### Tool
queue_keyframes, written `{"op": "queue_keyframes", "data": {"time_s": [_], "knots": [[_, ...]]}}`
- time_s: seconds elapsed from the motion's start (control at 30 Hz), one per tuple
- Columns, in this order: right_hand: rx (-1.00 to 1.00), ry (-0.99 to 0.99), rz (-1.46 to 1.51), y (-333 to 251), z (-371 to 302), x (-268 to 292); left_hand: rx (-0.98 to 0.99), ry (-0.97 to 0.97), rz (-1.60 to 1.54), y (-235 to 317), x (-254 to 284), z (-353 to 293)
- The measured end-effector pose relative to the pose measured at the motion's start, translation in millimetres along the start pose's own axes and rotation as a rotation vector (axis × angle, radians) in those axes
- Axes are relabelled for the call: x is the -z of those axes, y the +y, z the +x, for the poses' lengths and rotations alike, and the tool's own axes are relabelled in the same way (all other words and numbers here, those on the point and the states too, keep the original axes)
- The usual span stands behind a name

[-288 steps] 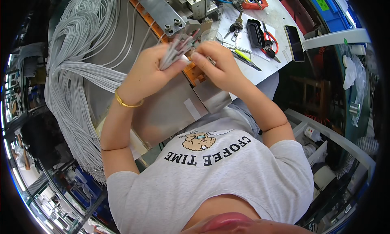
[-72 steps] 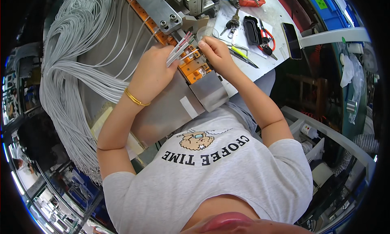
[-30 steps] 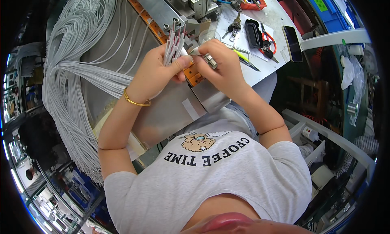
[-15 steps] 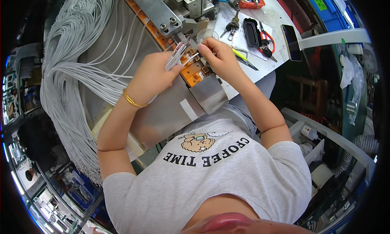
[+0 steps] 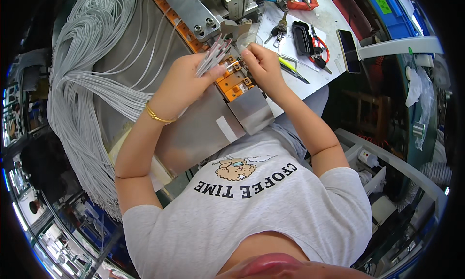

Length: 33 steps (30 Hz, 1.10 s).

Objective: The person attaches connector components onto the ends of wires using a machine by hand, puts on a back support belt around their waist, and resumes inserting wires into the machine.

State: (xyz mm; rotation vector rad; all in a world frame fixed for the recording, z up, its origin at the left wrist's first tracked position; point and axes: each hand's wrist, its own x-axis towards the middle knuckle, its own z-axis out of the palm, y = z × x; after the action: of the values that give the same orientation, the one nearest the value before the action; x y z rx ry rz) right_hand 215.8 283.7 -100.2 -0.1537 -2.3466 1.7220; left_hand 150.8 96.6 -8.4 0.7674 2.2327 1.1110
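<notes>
My left hand [image 5: 186, 83] is closed round a bunch of grey cable ends [image 5: 213, 58], which fan up past its thumb with reddish wire tips showing. From beneath its wrist the rest of the grey cables [image 5: 111, 95] trail left to a large heap. My right hand [image 5: 264, 70] has its thumb and forefinger pinched around a single light cable end, held over the orange fixture strip [image 5: 234, 79]. The tip at its fingers is too small to make out. A metal block [image 5: 249, 109] adjoins the strip's near end, below both hands.
A steel clamp plate [image 5: 191, 12] with bolts stands beyond my left hand. On the white table to the right lie keys [image 5: 279, 29], a black case [image 5: 302, 39], red-handled pliers [image 5: 319, 51], a yellow-green pen-like tool [image 5: 288, 65] and a phone [image 5: 348, 51]. An orange-red tray [image 5: 302, 0] sits at the back.
My left thumb has swung outward to the right, toward the cable end at my right fingers. My right hand has shifted only slightly, and the view has moved a little.
</notes>
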Motion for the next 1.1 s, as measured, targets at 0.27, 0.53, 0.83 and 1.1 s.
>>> {"op": "queue_keyframes", "data": {"time_s": [0.27, 0.53, 0.83, 1.1], "knots": [[0.322, 0.167, -0.341, -17.4, -3.6, 11.7, -0.049, 0.133, 0.013, 2.3, 2.9, -2.7], [0.334, 0.178, -0.469, -30.5, -11.1, 12.9, 0.025, 0.100, -0.113, 6.8, 6.2, -3.6], [0.105, 0.080, -0.082, -25.1, -7.6, 9.4, 0.143, 0.026, -0.244, 19.4, 9.4, -7.4], [0.279, 0.065, -0.322, -22.9, 0.8, 14.8, 0.194, -0.018, -0.266, 17.5, 9.1, -7.4]]}}
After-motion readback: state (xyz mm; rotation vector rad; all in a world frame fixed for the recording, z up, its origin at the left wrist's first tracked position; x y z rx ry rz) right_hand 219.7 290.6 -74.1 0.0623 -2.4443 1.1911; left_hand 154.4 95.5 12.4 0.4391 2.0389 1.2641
